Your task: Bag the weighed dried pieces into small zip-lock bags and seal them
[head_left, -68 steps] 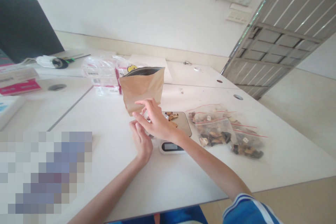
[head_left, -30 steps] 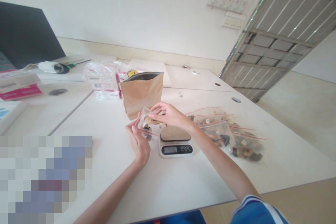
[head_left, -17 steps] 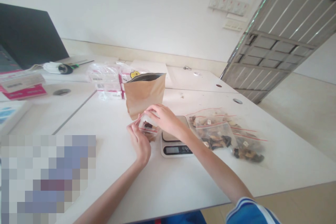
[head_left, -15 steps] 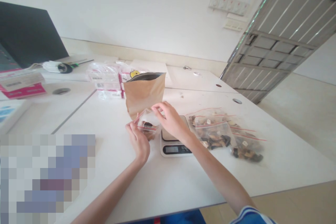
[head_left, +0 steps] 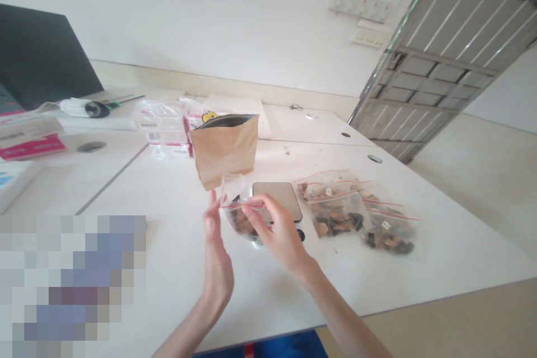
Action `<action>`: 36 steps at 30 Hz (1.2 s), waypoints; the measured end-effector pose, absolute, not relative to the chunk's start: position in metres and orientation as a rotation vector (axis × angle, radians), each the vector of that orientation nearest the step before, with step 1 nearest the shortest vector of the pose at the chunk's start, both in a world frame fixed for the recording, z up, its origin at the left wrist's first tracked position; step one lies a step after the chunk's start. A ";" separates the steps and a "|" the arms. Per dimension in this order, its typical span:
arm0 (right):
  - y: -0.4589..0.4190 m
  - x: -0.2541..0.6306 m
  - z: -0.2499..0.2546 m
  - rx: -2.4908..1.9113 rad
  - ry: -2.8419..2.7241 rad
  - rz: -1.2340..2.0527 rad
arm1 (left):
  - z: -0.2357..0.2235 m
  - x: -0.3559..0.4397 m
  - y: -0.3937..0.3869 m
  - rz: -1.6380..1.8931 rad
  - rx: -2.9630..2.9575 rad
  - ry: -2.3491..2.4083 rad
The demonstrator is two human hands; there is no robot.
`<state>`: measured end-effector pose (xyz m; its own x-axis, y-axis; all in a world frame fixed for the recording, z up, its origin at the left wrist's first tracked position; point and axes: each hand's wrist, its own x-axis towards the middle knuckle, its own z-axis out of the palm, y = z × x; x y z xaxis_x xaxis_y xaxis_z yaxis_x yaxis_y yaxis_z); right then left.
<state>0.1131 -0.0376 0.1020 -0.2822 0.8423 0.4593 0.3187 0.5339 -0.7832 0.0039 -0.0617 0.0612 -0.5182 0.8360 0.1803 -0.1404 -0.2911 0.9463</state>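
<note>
A small clear zip bag (head_left: 241, 224) with a red seal line holds dark and brown dried pieces. My right hand (head_left: 279, 229) pinches its red seal line between thumb and fingers, on the bag's right side. My left hand (head_left: 218, 251) stands edge-on by the bag's left side, fingers stretched upward; whether it touches the plastic I cannot tell. Behind the bag and my right hand lies a white kitchen scale (head_left: 279, 198) with a metal plate, its display mostly covered. An open brown paper pouch (head_left: 226, 148) stands upright just beyond the bag.
Several filled zip bags (head_left: 335, 215) lie overlapping to the right of the scale. Plastic-wrapped boxes (head_left: 165, 128) stand behind the pouch at left. Further left are a black monitor (head_left: 46, 56) and pink-and-white boxes (head_left: 31, 137). The white table (head_left: 377, 285) has its front edge near me.
My right hand has come down from the bag's open top to its seal line. My left fingers have straightened beside the bag. The bag has turned, showing more of its contents.
</note>
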 end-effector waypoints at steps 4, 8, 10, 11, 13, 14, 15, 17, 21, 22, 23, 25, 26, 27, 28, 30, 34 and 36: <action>-0.038 0.135 0.107 -0.972 -1.747 0.838 | 0.058 -0.020 -0.068 1.873 0.952 1.372; -0.040 0.147 0.092 -1.005 -1.553 0.969 | 0.052 -0.031 -0.064 1.613 0.821 1.202; -0.042 0.150 0.083 -1.026 -1.438 1.002 | 0.048 -0.032 -0.066 1.611 0.804 1.177; -0.043 0.152 0.080 -1.038 -1.386 1.015 | 0.046 -0.032 -0.067 1.606 0.826 1.159; -0.045 0.155 0.074 -1.058 -1.328 1.024 | 0.043 -0.032 -0.070 1.566 0.910 1.138; -0.047 0.158 0.072 -1.060 -1.332 1.021 | 0.042 -0.032 -0.071 1.544 0.947 1.139; -0.048 0.160 0.069 -1.053 -1.352 1.018 | 0.042 -0.032 -0.072 1.530 0.969 1.145; -0.051 0.166 0.066 -1.022 -1.415 1.026 | 0.042 -0.032 -0.073 1.541 0.968 1.161; -0.058 0.180 0.058 -1.020 -1.509 1.057 | 0.042 -0.032 -0.076 1.540 0.934 1.212; -0.060 0.183 0.056 -1.054 -1.516 1.041 | 0.042 -0.032 -0.077 1.527 0.922 1.231; -0.062 0.185 0.055 -1.096 -1.513 1.015 | 0.042 -0.032 -0.079 1.516 0.907 1.250; -0.064 0.188 0.052 -1.167 -1.485 0.960 | 0.041 -0.030 -0.083 1.497 0.885 1.281; -0.064 0.188 0.050 -1.186 -1.466 0.940 | 0.040 -0.029 -0.084 1.488 0.881 1.293; -0.064 0.188 0.049 -1.197 -1.446 0.927 | 0.040 -0.028 -0.086 1.482 0.881 1.303; -0.064 0.187 0.047 -1.204 -1.424 0.918 | 0.039 -0.027 -0.087 1.478 0.885 1.311; -0.063 0.187 0.044 -1.215 -1.396 0.921 | 0.037 -0.025 -0.087 1.462 0.907 1.326; -0.064 0.191 0.037 -1.171 -1.354 1.020 | 0.033 -0.023 -0.087 1.409 0.941 1.333; -0.067 0.195 0.034 -1.144 -1.341 1.056 | 0.032 -0.022 -0.087 1.391 0.936 1.330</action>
